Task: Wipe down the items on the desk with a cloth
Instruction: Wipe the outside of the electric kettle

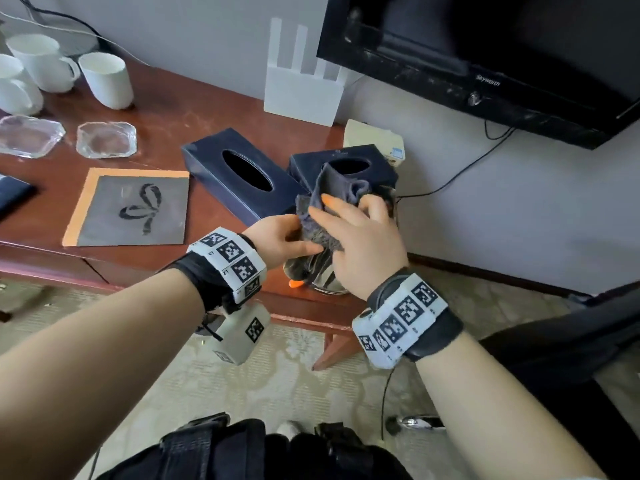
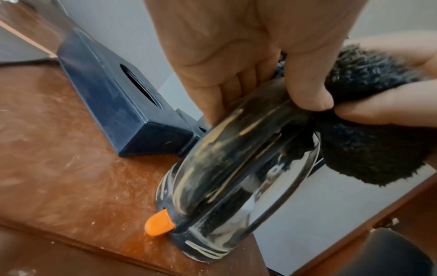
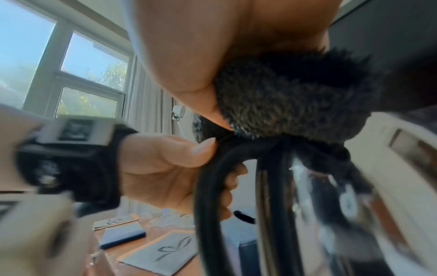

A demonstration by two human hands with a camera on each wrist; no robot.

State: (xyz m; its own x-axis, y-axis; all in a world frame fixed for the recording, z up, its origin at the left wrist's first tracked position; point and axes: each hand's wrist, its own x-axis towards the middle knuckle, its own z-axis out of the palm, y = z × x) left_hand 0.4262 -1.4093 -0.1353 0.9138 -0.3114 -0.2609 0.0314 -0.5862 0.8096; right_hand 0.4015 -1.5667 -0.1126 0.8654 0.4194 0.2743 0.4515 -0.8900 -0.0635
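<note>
Left hand [image 2: 236, 61] grips the kettle handle [image 2: 236, 142] — right hand [image 1: 363, 237], clamped on the cloth [image 2: 369, 119], sits just above the handle's top

Both forearms are bare. Each wrist wears a black strap [image 1: 204, 285] with a white band [image 1: 230, 259] of square black-and-white code marks around it. A white camera block [image 1: 242, 336] with one code mark hangs under the left wrist. The nails are orange.
</note>
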